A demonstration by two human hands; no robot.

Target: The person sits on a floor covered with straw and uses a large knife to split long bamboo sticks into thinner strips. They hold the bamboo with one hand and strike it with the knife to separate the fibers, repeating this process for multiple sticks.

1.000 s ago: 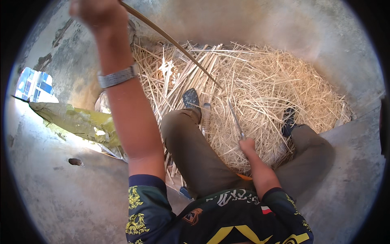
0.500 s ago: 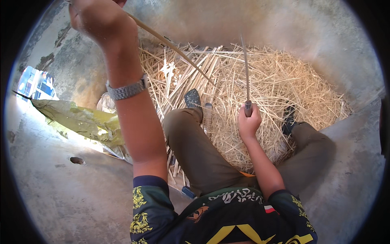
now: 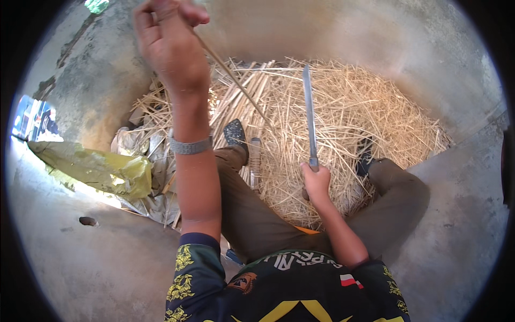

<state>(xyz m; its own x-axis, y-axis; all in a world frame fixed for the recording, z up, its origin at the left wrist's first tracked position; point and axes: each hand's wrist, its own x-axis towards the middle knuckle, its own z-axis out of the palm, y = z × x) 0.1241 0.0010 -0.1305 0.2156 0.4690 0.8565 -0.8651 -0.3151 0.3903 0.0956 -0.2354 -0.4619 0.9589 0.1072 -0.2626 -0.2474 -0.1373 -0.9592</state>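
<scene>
My raised left hand (image 3: 174, 51), at the upper left, is closed around a thin, pale strip (image 3: 234, 79) that looks like split bamboo. The strip slants down to the right, its lower end over the straw-like shavings (image 3: 354, 102). On my left wrist is a grey watch. In front of me, my right hand (image 3: 317, 182) grips the handle of a long knife (image 3: 309, 115). The blade points away from me, apart from the strip, with its broad side showing. Part of the handle is hidden by my fingers.
My legs are spread around the shavings, with dark shoes (image 3: 235, 134) on my feet. A short tool-like piece with a bound middle (image 3: 255, 163) lies beside my left shin. Long pale strips (image 3: 244, 96) lie behind it. A yellowish sheet (image 3: 102, 166) lies at left; a curved concrete wall (image 3: 343, 32) surrounds the pile.
My left hand has shifted right in the view, still holding the strip. The knife has turned to show its flat side and its tip has come lower; the whole view has shifted slightly.
</scene>
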